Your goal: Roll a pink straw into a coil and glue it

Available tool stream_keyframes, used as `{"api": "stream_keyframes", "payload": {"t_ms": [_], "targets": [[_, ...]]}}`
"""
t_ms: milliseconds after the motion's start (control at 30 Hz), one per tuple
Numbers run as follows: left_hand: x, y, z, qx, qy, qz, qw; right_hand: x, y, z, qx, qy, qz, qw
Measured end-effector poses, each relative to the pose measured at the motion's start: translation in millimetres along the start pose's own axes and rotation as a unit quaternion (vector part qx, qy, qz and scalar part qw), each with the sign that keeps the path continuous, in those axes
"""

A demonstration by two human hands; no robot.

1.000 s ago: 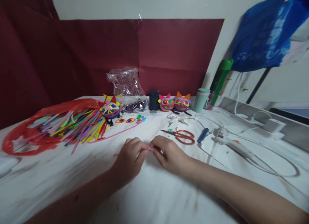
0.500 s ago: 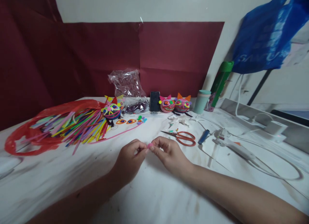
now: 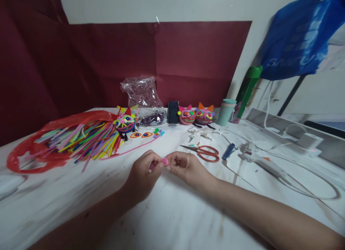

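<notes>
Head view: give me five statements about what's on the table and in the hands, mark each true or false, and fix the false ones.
1. The left hand pinches a small pink roll. True.
2. The right hand grips the scissors. False: they lie on the table beyond it.
3. The handles of the scissors are blue. False: they are orange.
4. Colourful strips lie on a red plastic bag. True.
5. The cup lies on its side. False: it stands upright.

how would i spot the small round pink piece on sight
On the white table, find the left hand, near the middle. The small round pink piece is pinched there, close to the right hand. Unlike the green, blue and purple discs lying beyond, it is pink and held.
</notes>
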State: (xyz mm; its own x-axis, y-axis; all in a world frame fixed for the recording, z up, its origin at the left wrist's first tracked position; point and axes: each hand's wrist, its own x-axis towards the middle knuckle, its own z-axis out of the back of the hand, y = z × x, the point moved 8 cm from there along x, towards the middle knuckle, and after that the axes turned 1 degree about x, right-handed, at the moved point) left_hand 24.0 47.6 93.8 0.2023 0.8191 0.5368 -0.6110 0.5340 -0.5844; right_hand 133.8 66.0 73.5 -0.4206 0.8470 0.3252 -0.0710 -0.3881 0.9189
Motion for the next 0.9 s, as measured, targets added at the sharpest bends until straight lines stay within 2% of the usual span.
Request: {"api": "stream_keyframes", "payload": {"t_ms": [67, 133, 300, 400, 500, 567, 667, 767, 833, 900], "targets": [[-1.1, 1.1, 1.1, -0.029, -0.014, 0.021, 0.999, -1.4, -3.6, -0.4, 0.045, -0.023, -0.018, 0.999], [-1.9, -0.5, -0.3, -0.039, -0.014, 0.022, 0.999, -3.6, -5.6, 0.5, 0.045, -0.042, -0.026, 0.998], [-0.5, 3.0, -11.2, -0.032, 0.046, 0.023, 0.998, -4.9, 0.1, 8.6, -0.051, -0.063, 0.009, 0.997], [0.3, 3.2, -10.9, 0.019, 0.049, -0.008, 0.999, -3.8, 7.4, 10.1, -0.160, -0.048, 0.037, 0.985], [-1.5, -3.2, -10.1, 0.074, 0.038, -0.064, 0.994, -5.1, 17.4, 4.7, -0.257, -0.016, 0.098, 0.961], [-3.1, -6.0, -12.6, 0.092, 0.045, -0.082, 0.991, -7.1, 21.2, -0.8, -0.303, 0.008, 0.133, 0.943], [-4.1, -8.4, -15.5, 0.092, 0.061, -0.088, 0.990, -8.5, 22.1, -5.8, -0.341, 0.034, 0.152, 0.927], [-1.9, -5.3, -11.6, 0.049, 0.056, -0.050, 0.996, -5.3, 19.1, -2.5, -0.280, 0.031, 0.109, 0.953], [0.0, 0.4, -5.5, 0.000, 0.035, -0.003, 0.999, -2.3, 13.8, 2.4, -0.191, 0.012, 0.056, 0.980], [0.6, 5.9, -0.7, -0.054, 0.014, 0.040, 0.998, -0.9, 7.7, 4.5, -0.107, -0.009, 0.015, 0.994]]}}
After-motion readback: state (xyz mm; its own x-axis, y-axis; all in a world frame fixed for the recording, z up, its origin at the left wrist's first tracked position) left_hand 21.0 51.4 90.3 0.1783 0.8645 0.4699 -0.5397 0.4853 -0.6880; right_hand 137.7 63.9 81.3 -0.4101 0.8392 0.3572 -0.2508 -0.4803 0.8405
